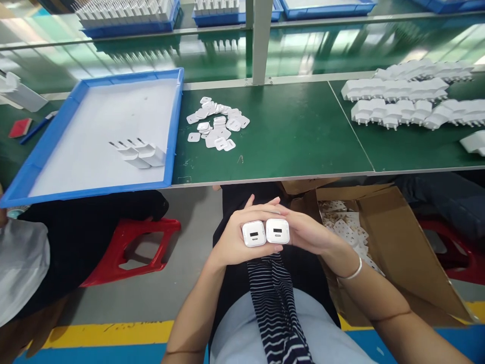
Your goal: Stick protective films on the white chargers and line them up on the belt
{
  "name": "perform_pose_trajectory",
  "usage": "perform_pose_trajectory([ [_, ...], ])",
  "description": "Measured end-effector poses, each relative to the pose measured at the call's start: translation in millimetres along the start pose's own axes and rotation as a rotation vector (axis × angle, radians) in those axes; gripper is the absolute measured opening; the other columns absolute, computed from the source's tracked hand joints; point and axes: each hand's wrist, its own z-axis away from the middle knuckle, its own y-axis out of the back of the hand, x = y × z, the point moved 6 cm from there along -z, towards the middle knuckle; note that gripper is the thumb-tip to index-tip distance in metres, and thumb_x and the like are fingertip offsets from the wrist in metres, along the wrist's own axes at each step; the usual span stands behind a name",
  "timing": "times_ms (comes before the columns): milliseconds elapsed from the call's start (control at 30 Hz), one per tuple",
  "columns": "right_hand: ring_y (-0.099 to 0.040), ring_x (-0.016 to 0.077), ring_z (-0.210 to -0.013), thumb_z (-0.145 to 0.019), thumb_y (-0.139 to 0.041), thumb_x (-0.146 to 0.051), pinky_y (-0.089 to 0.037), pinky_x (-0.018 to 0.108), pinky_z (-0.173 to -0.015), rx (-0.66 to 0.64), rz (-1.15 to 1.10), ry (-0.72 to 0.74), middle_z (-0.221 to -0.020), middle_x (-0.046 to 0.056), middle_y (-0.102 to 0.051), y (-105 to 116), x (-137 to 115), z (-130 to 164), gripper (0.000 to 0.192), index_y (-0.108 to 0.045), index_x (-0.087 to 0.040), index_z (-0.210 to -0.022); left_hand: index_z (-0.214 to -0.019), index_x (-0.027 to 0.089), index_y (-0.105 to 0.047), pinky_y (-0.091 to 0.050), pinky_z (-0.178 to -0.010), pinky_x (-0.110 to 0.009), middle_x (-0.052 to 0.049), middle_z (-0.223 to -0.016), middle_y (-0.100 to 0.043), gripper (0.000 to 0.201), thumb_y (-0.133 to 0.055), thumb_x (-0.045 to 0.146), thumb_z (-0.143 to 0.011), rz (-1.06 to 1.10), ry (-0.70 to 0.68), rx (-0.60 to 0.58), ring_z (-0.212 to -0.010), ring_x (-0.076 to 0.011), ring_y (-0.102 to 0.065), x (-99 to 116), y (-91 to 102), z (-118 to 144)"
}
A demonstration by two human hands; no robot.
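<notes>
Holding, head view: two white chargers, a left one (254, 234) and a right one (278, 231), sit side by side between the left hand (230, 237) and the right hand (308, 232), over the lap, short of the green table (295, 131).
Left hand: curled partway round the pair, fingers over the top, thumb along the underside; it has hold of them.
Right hand: loosely bent at the right charger's side, fingers meeting the left's above; how firmly it grips cannot be told.
Port faces: turned toward the wearer.
Long axis: bodies largely hidden; judging by the faces, it runs away from the wearer, toward the table.
Nearer hand: the left for the left charger; the right palm flanks the other.
Blue tray (177, 116): ahead and left, two more chargers (149, 152) near its right side.
White plates (217, 132): loosely piled just right of the tray.
Charger rows (397, 91): ahead, well to the right.
</notes>
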Motion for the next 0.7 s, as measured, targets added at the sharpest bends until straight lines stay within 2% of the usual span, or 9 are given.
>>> perform_pose_trajectory([
  [67,-0.069,0.0122,-0.081,-0.096,-0.070,-0.036,-0.057,0.021,-0.065,0.100,0.216,0.156,-0.102,0.002,-0.073,9,-14,2,0.020,-0.071,-0.023,-0.111,-0.112,0.027,-0.079,-0.020,-0.129,-0.062,-0.010,-0.122,-0.078,0.043,-0.090,0.026,-0.071,0.089,0.005,0.084,-0.123,-0.0327,-0.070,-5,0.7,3],
  [133,-0.068,0.0131,-0.080,-0.097,-0.067,-0.037,-0.056,0.022,-0.063,0.137,0.319,0.279,-0.099,0.003,-0.073,13,-24,4,0.022,-0.071,-0.023,-0.113,-0.111,0.027,-0.080,-0.022,-0.129,-0.062,-0.010,-0.124,-0.077,0.042,-0.091,0.030,-0.071,0.231,0.035,0.165,-0.124,-0.0328,-0.069,-12,2.3,6],
  [200,-0.067,0.0141,-0.079,-0.096,-0.067,-0.036,-0.055,0.023,-0.062,0.130,0.348,0.375,-0.097,0.003,-0.073,13,-28,5,0.025,-0.071,-0.023,-0.118,-0.111,0.027,-0.080,-0.017,-0.129,-0.064,-0.010,-0.131,-0.074,0.046,-0.092,0.037,-0.068,0.368,0.073,0.198,-0.139,-0.0383,-0.058,-20,2.3,7],
  [267,-0.067,0.0142,-0.081,-0.093,-0.072,-0.032,-0.055,0.023,-0.063,0.134,0.378,0.470,-0.096,0.003,-0.074,10,-29,6,0.027,-0.071,-0.024,-0.119,-0.110,0.026,-0.081,-0.015,-0.129,-0.067,-0.010,-0.141,-0.067,0.050,-0.093,0.043,-0.064,0.454,0.098,0.194,-0.152,-0.0430,-0.039,-25,1.0,8],
  [333,-0.068,0.0138,-0.083,-0.088,-0.078,-0.026,-0.056,0.022,-0.065,0.164,0.400,0.568,-0.094,0.001,-0.074,7,-29,7,0.029,-0.072,-0.027,-0.117,-0.110,0.028,-0.081,-0.018,-0.129,-0.068,-0.009,-0.148,-0.062,0.051,-0.093,0.044,-0.064,0.498,0.094,0.199,-0.157,-0.0434,-0.027,-27,0.8,8],
  [400,-0.069,0.0133,-0.080,-0.086,-0.080,-0.024,-0.056,0.021,-0.062,0.192,0.408,0.650,-0.088,-0.001,-0.073,4,-29,8,0.026,-0.073,-0.029,-0.111,-0.112,0.030,-0.081,-0.020,-0.129,-0.067,-0.007,-0.149,-0.061,0.051,-0.093,0.044,-0.064,0.515,0.080,0.205,-0.158,-0.0421,-0.025,-27,0.5,8],
  [533,-0.066,0.0128,-0.063,-0.086,-0.079,-0.026,-0.053,0.022,-0.051,0.246,0.446,0.733,-0.076,-0.001,-0.074,0,-31,9,0.013,-0.077,-0.026,-0.099,-0.114,0.031,-0.080,-0.027,-0.127,-0.067,-0.007,-0.150,-0.060,0.051,-0.091,0.047,-0.067,0.497,0.098,0.189,-0.157,-0.0403,-0.028,-31,-2.1,9],
  [700,-0.059,0.0105,-0.051,-0.088,-0.075,-0.026,-0.049,0.023,-0.046,0.393,0.472,0.769,-0.069,-0.001,-0.073,3,-36,9,0.005,-0.077,-0.022,-0.087,-0.115,0.031,-0.080,-0.024,-0.128,-0.066,-0.009,-0.147,-0.062,0.050,-0.091,0.046,-0.069,0.402,0.052,0.174,-0.155,-0.0389,-0.032,-26,-1.8,8],
])
